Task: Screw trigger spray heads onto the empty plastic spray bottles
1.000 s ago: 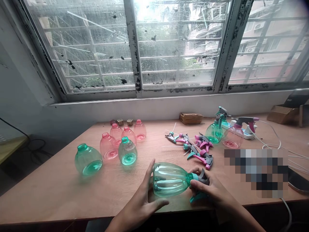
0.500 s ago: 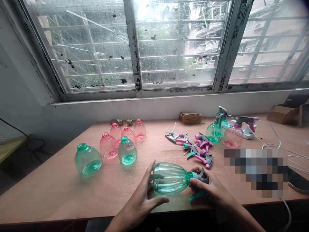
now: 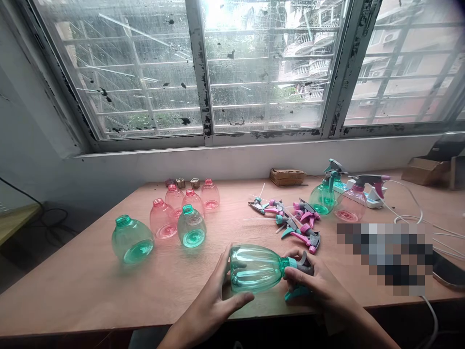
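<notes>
A clear green bottle [image 3: 256,269] is held on its side above the table's front edge, its neck pointing right. Around its base curve the fingers of my left hand [image 3: 218,293], with the thumb along the near lower side. My right hand [image 3: 319,283] grips the grey and teal trigger sprayer [image 3: 291,262] at the bottle's neck, thumb and fingers closed about the collar. The sprayer's teal end [image 3: 298,293] shows below that hand. Beyond my hands lies a pile of loose pink, grey and teal trigger sprayers [image 3: 290,220] with thin tubes.
Several pink bottles [image 3: 162,220] and two green bottles [image 3: 132,240] without sprayers stand to the left. At the back right are green spray bottles [image 3: 322,196], a pink spray bottle [image 3: 351,203], a power strip [image 3: 374,198] and white cables [image 3: 414,194]. A brown package [image 3: 286,177] lies near the wall.
</notes>
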A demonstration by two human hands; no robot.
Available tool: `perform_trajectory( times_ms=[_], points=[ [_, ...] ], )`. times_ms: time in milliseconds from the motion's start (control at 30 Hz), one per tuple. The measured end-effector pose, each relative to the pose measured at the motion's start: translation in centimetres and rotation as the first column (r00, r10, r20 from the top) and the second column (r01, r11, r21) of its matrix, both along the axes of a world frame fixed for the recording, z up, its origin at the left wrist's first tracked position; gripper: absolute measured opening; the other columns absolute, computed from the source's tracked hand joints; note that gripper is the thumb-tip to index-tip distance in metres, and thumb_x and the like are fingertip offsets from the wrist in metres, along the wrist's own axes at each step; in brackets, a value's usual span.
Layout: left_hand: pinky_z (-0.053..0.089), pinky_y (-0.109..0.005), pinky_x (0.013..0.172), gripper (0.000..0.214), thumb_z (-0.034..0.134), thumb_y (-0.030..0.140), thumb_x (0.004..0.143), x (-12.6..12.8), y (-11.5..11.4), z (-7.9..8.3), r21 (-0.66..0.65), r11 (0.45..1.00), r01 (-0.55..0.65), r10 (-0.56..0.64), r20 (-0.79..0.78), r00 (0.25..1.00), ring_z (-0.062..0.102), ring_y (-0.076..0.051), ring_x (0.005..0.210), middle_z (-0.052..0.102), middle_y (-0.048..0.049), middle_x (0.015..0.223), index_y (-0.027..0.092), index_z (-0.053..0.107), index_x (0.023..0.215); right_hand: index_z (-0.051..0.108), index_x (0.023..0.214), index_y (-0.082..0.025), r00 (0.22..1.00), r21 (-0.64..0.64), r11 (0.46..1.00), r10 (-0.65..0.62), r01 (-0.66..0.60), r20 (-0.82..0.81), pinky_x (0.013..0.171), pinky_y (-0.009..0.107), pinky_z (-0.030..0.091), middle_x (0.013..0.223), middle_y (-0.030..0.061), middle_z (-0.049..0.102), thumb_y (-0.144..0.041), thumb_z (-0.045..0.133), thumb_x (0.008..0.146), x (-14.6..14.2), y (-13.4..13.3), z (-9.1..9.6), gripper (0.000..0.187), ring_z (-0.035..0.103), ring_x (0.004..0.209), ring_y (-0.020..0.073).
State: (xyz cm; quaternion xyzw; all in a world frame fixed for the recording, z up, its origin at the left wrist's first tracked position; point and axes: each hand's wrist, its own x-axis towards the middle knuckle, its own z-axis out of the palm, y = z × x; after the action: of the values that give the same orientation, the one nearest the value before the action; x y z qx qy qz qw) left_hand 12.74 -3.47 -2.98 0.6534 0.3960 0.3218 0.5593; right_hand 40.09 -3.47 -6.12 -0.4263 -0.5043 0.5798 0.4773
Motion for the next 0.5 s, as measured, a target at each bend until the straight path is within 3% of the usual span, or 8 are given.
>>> perform_trajectory(
  times_ms=[100,200,333,400,500],
  points=[
    [0.033,-0.042,0.123,0.099,0.073,0.029,0.088,0.1,0.0,-0.3,0.075,0.997,0.002,-0.003,0.021,1.0,0.029,-0.031,0.151,0.032,-0.0071,0.163,0.03,0.008,0.162,0.06,0.097,-0.019,1.0,0.001,1.0,-0.003,0.003,-0.023,0.06,0.029,0.055,0.071,-0.0015,0.072,-0.049,0.084,0.079,0.0,0.1,-0.1,0.042,0.068,0.065,0.0187],
    [0.036,-0.042,0.121,0.091,0.068,0.027,0.092,0.1,0.1,-0.8,0.133,0.991,-0.002,-0.005,0.047,0.999,0.033,-0.03,0.149,0.034,-0.0061,0.162,0.034,0.009,0.161,0.06,0.096,-0.019,0.999,0.008,1.0,-0.003,0.004,-0.054,0.061,0.029,0.055,0.071,-0.0015,0.071,-0.049,0.083,0.08,0.0,0.2,-0.3,0.041,0.067,0.064,0.0175],
    [0.038,-0.043,0.119,0.101,0.073,0.024,0.087,0.1,0.3,-1.1,0.1,0.995,0.003,-0.008,0.045,0.999,0.042,-0.031,0.144,0.04,-0.0082,0.157,0.035,0.006,0.161,0.058,0.097,-0.019,0.997,0.021,1.0,0.001,0.001,-0.083,0.062,0.03,0.055,0.07,-0.0019,0.07,-0.049,0.082,0.081,0.0,0.3,-0.4,0.042,0.066,0.063,0.0171],
    [0.037,-0.042,0.12,0.109,0.08,0.024,0.082,0.1,0.3,-0.9,0.078,0.997,-0.012,0.011,0.012,1.0,0.037,-0.031,0.146,0.037,-0.0079,0.159,0.034,0.006,0.161,0.059,0.098,-0.019,0.998,0.021,1.0,0.005,-0.004,-0.066,0.063,0.03,0.055,0.071,-0.0017,0.071,-0.049,0.082,0.081,0.1,0.3,-0.3,0.042,0.066,0.064,0.0174],
    [0.031,-0.042,0.123,0.102,0.078,0.03,0.084,0.0,0.2,-0.5,0.049,0.998,-0.025,0.026,-0.014,1.0,0.029,-0.031,0.15,0.034,-0.0074,0.162,0.032,0.012,0.161,0.06,0.098,-0.019,1.0,0.018,1.0,0.016,-0.015,-0.025,0.064,0.029,0.054,0.073,-0.0009,0.072,-0.048,0.083,0.081,0.2,0.2,-0.1,0.04,0.068,0.066,0.0178]
  ],
)
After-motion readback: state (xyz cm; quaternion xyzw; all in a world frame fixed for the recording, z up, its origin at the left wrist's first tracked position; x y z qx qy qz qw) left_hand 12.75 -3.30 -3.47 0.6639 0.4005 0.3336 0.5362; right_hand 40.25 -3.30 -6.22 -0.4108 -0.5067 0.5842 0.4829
